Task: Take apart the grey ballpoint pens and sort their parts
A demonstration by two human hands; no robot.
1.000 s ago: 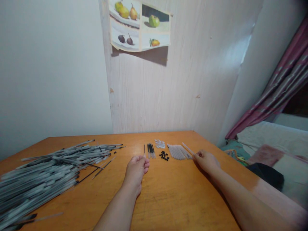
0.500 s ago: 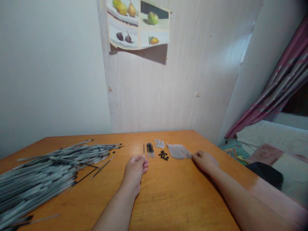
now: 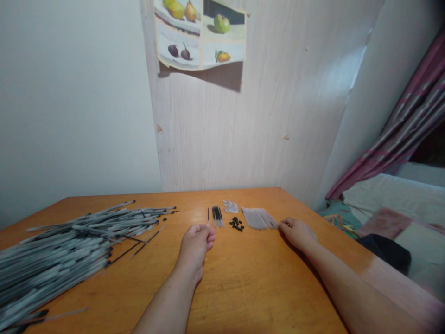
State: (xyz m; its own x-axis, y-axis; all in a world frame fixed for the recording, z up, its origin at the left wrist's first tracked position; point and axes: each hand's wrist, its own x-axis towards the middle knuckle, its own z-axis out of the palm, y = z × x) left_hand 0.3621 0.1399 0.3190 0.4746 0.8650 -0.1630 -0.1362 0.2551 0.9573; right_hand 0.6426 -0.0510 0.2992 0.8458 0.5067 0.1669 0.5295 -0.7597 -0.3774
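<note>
My left hand (image 3: 198, 239) is closed in a pinch around the lower end of a pen refill (image 3: 208, 214), whose dark part points up and away from me. Just right of it lies a row of dark pen refills (image 3: 217, 215) with pale lower ends. My right hand (image 3: 294, 231) has its thumb and fingers pressed together on the near end of the rightmost clear pen barrel (image 3: 273, 223). That barrel lies at the edge of a row of translucent barrels (image 3: 256, 219). Small black plugs (image 3: 237, 224) and clear pointed tips (image 3: 230, 207) sit between the two rows.
A large heap of assembled-looking pens (image 3: 69, 250) covers the left of the wooden table (image 3: 236, 283). Several loose ones lie at its right edge. Fruit paintings (image 3: 201, 35) hang on the wall behind. A bed (image 3: 399, 213) and a curtain (image 3: 389, 125) are at the right.
</note>
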